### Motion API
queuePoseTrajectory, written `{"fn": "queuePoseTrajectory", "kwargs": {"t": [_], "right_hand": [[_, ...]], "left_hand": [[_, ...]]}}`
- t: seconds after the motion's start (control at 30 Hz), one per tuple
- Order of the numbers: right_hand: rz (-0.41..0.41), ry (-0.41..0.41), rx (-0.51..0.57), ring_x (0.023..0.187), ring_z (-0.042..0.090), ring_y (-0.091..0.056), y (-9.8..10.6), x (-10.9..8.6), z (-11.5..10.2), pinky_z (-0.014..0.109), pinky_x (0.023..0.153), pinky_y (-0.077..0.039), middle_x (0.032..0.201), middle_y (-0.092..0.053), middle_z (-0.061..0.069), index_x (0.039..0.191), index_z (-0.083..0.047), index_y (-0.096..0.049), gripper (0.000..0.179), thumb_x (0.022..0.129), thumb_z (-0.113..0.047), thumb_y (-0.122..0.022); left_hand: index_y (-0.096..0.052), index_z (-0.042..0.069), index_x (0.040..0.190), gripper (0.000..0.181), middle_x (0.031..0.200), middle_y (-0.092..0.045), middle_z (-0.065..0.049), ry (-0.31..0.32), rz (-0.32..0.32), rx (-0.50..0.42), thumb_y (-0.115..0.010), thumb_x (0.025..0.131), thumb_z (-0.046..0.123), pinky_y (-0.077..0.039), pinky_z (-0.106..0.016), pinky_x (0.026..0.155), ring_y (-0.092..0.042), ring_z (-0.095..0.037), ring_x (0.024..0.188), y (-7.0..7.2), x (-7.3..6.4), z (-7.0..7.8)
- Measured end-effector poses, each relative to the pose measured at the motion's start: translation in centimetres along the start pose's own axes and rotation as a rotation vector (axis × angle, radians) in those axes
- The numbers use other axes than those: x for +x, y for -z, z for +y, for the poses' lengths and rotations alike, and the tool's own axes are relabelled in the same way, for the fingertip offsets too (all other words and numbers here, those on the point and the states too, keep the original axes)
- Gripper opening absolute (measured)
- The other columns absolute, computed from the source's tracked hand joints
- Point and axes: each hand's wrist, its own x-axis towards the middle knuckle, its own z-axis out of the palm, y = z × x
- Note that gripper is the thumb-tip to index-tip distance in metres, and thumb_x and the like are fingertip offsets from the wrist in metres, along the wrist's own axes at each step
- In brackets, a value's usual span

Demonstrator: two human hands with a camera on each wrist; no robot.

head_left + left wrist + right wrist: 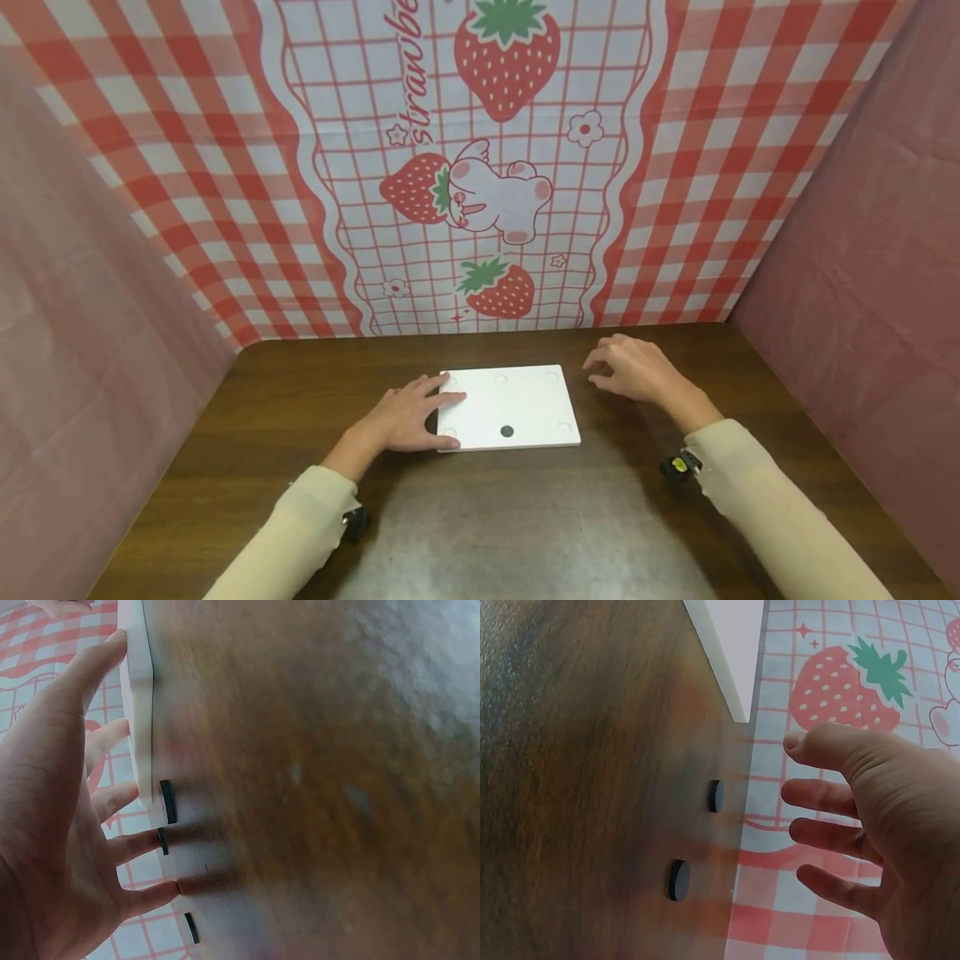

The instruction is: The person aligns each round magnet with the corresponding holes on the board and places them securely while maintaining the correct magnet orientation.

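A flat white board [517, 400] with shallow round recesses lies on the table. One black disc [507, 432] sits in the recess at the middle of its near side. My left hand [403, 418] rests with spread fingers on the board's left end, the thumb at the near corner. In the left wrist view, black discs [167, 801] lie on the table by the ring and little fingers. My right hand [636, 368] hovers right of the board, fingers loosely bent, holding nothing visible. Below it, the right wrist view shows two black discs [679, 880] on the table.
The brown wooden table [480, 517] meets a red-checked strawberry cloth [697, 167] at its far edge. Pink cloth [847, 233] hangs at both sides. A dark device [678, 468] is strapped on each wrist over the sleeves.
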Motion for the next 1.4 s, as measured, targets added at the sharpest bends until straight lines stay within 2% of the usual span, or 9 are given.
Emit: {"fn": "queuePoseTrajectory", "kwargs": {"t": [0.33,0.8,1.1,1.4], "right_hand": [[-0.054,-0.046,-0.009,0.109,0.032,-0.074,-0.7,0.2,0.5,0.054,0.083,-0.066,0.116,-0.081,0.006,0.119,-0.018,-0.088,0.026,0.093,-0.023,-0.092],[-0.102,-0.049,-0.022,0.104,0.029,-0.072,-1.7,0.6,0.9,0.051,0.081,-0.066,0.116,-0.080,0.007,0.124,-0.017,-0.087,0.030,0.095,-0.021,-0.090],[-0.152,-0.066,-0.020,0.114,0.035,-0.073,-2.0,0.8,1.1,0.060,0.092,-0.066,0.120,-0.080,0.010,0.125,-0.015,-0.087,0.028,0.097,-0.020,-0.088],[-0.188,-0.074,-0.023,0.116,0.035,-0.074,-2.3,0.8,1.5,0.062,0.093,-0.065,0.118,-0.079,0.008,0.124,-0.016,-0.087,0.026,0.098,-0.021,-0.086]], "left_hand": [[-0.048,0.031,0.172,0.089,0.189,-0.030,-0.011,-0.003,0.001,-0.002,-0.078,0.097,0.067,-0.032,-0.088,0.125,-0.029,-0.051,0.173,0.0,-0.1,0.1],[-0.048,0.030,0.172,0.089,0.189,-0.030,-0.011,0.005,-0.008,-0.008,-0.078,0.097,0.067,-0.032,-0.088,0.125,-0.029,-0.051,0.173,0.1,-0.1,0.2],[-0.047,0.031,0.173,0.089,0.189,-0.029,-0.011,-0.003,-0.007,-0.003,-0.078,0.097,0.068,-0.032,-0.088,0.125,-0.029,-0.051,0.173,0.0,0.0,0.1],[-0.047,0.031,0.173,0.089,0.189,-0.029,-0.011,-0.003,-0.008,0.001,-0.078,0.097,0.067,-0.032,-0.089,0.125,-0.029,-0.051,0.173,0.0,0.0,0.1]]}}
